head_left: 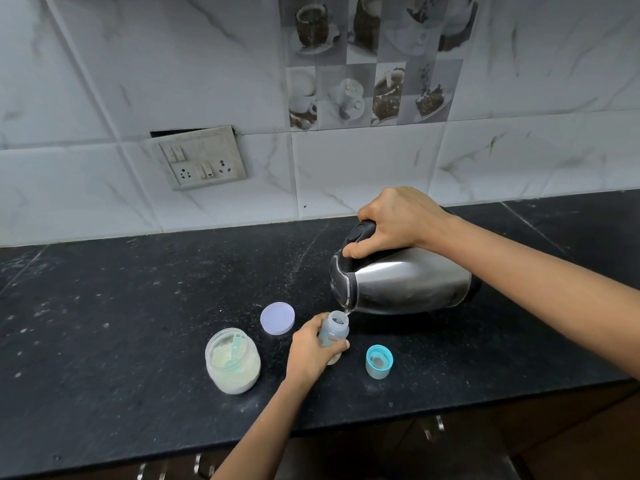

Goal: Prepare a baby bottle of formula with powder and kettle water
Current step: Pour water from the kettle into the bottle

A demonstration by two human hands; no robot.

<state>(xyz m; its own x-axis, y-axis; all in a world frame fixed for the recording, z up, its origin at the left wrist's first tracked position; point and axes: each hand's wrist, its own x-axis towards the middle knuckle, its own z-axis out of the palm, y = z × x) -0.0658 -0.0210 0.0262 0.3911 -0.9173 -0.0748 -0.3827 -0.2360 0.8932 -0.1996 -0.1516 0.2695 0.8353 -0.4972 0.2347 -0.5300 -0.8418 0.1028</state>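
Head camera view, looking down at a dark stone counter (138, 289) set against a pale marbled tile wall. A person's right hand (398, 223) is wrapped around the black handle of a stainless steel kettle (408, 282), tipping it steeply to the left so its spout sits just above the open mouth of a small clear baby bottle (335, 329). A thin stream of water runs from the spout into the bottle. The left hand (308, 351) grips the bottle around its body, thumb across the front, steadying it upright on the counter. Just right of the bottle lies its turquoise cap (379, 362), resting apart on the counter. To the left of the hand stands an open jar of pale formula powder (232, 362) with a light green scoop (234, 348) lying inside it. The jar's lilac lid (277, 317) lies flat on the counter just behind, between jar and bottle. On the wall behind, to the left, is a grey switch and socket plate (202, 157), and higher up a panel of tiles printed with coffee cups (370, 64).
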